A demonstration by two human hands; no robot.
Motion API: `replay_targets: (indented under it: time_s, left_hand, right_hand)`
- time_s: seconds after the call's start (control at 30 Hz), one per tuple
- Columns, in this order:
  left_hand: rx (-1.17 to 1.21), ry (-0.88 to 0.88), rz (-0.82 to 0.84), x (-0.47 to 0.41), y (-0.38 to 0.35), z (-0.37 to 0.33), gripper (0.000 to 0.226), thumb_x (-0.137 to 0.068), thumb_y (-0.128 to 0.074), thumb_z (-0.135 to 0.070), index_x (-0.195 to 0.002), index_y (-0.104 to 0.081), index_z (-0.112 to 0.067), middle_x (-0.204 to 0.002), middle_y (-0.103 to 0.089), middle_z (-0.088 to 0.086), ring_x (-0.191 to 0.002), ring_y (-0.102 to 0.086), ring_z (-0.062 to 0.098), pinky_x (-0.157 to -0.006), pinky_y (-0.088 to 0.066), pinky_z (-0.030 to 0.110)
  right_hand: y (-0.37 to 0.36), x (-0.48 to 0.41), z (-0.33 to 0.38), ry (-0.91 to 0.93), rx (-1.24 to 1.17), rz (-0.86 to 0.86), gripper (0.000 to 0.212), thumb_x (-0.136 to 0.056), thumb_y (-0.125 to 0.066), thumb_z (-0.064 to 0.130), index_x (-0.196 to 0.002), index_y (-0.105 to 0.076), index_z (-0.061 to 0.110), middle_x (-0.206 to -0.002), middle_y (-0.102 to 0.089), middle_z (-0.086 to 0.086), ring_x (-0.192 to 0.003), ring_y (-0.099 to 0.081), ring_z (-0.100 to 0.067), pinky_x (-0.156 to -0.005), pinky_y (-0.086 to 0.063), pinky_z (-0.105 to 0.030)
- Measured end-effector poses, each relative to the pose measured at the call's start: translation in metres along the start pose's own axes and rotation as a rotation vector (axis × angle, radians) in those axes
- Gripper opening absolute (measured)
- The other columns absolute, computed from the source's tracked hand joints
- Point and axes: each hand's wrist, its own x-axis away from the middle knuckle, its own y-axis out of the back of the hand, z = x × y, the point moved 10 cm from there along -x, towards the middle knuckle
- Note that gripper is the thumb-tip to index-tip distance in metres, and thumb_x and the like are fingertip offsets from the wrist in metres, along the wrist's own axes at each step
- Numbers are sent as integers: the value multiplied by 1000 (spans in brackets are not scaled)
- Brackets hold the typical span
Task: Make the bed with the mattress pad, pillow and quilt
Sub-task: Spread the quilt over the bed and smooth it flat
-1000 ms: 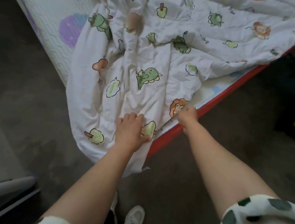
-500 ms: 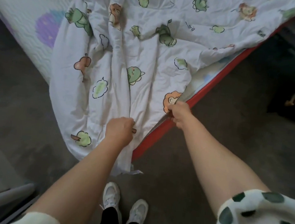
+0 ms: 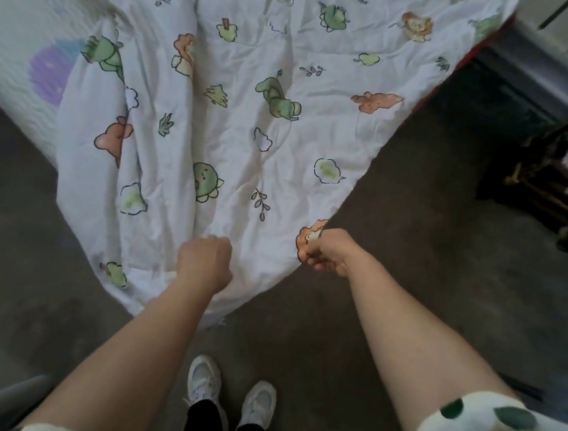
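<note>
The quilt (image 3: 249, 126) lay spread over the corner of the bed. Its lower corner hung off toward the floor (image 3: 396, 208), just ahead of the person's shoes (image 3: 230, 396), and the mattress pad (image 3: 23, 38) showed bare at the left. The right hand (image 3: 327, 251) was clamped on the quilt's right edge, thumb and fingers pinching it at an orange lion print. The left hand (image 3: 206, 263) was balled on the cloth near the hanging corner, fingers curled under and apparently bunching a fold (the fingertips themselves were hidden).

The quilt looked soft, light and limp. It creased everywhere and sagged between the hands, so it would likely follow a pull only where gripped and trail elsewhere. The hem and corners seemed the best places to hold it, hands well apart, to draw it flat. The cover looked unlikely to slip from a firm pinch.
</note>
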Motion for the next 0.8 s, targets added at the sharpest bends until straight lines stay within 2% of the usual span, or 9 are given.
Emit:
replay_targets:
  time_s: [0.1, 0.2, 0.4, 0.63, 0.8]
  left_hand:
    - [64, -80, -103, -7, 13, -35, 16, -87, -48, -13, -101, -53, -11, -106, -57, 8, -99, -58, 31, -70, -40, 34]
    - [122, -133, -95, -15, 17, -67, 21, -89, -45, -13, -109, -53, -11, -110, -56, 8, -103, -55, 30, -75, -43, 35]
    - [163, -166, -81, -30, 32, -121, 30, -90, -45, -14, -118, -56, -16, -116, -57, 5, -107, -55, 26, -84, -51, 39]
    - [231, -258, -166, -50, 83, -198, 25, -86, -45, -15, -106, -61, -16, -105, -60, 4, -98, -58, 29, -73, -48, 35]
    - [246, -306, -268, -92, 147, -245, 20, -90, -46, -20, -99, -63, -14, -98, -64, 6, -91, -61, 32, -66, -45, 33]
  right_hand:
    - [5, 1, -7, 17, 29, -4, 11, -80, -59, -3, -86, -61, 6, -77, -66, -12, -52, -55, -14, -44, -41, -20]
    - [25, 2, -17, 42, -8, -65, 19, -82, -55, -6, -72, -54, 10, -69, -61, -10, -50, -54, -15, -46, -39, -22]
    - [88, 10, -19, 152, -178, -156, 18, -87, -52, -2, -76, -56, 12, -67, -62, -6, -48, -53, -11, -42, -38, -19]
    - [175, 18, 1, 223, -324, -241, 19, -90, -52, 2, -74, -56, 12, -65, -61, -6, -46, -51, -8, -38, -36, -15]
    - [236, 2, 44, 267, -346, -269, 18, -90, -53, 5, -75, -57, 13, -64, -62, -6, -48, -52, -10, -41, -38, -16]
